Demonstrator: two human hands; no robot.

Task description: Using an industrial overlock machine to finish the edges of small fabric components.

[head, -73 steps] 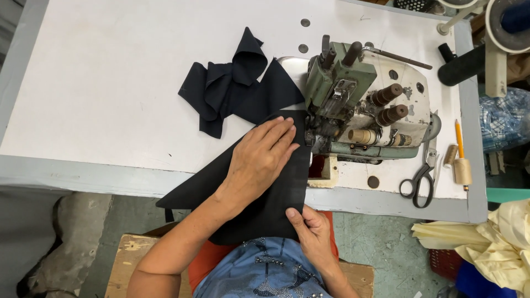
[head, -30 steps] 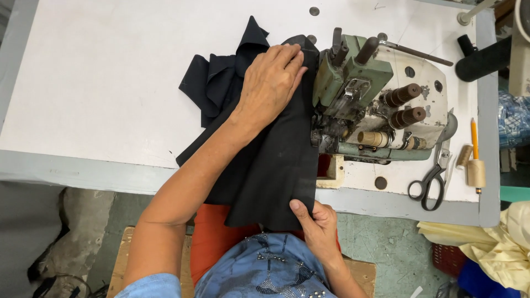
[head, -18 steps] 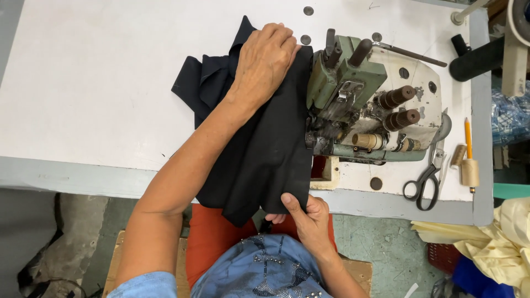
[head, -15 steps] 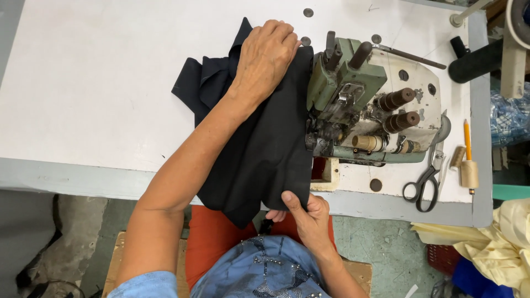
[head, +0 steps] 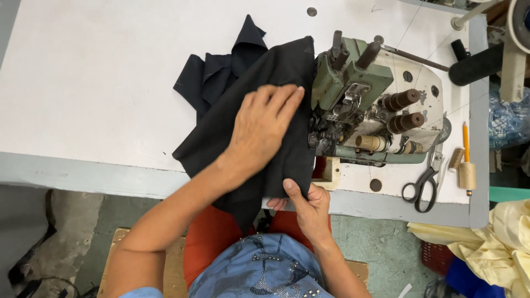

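Note:
A piece of black fabric [head: 248, 88] lies on the white table [head: 99, 83], running from the table's front edge up along the left side of a green sewing machine [head: 353, 105]. My left hand [head: 265, 124] rests flat on the fabric, fingers spread, just left of the machine's needle area. My right hand [head: 309, 204] pinches the fabric's lower edge at the table's front edge, thumb on top. More dark fabric pieces [head: 215, 72] lie bunched behind and to the left.
Black-handled scissors [head: 422, 185] lie right of the machine, with a pencil [head: 465, 140] and a small wooden spool [head: 466, 175] beside them. Yellow cloth [head: 491, 243] is heaped off the table's right end. A black roll [head: 475, 63] sits at the back right.
My left hand has slid back from the far end of the fabric toward me and now lies beside the machine. The right hand keeps its grip on the lower edge.

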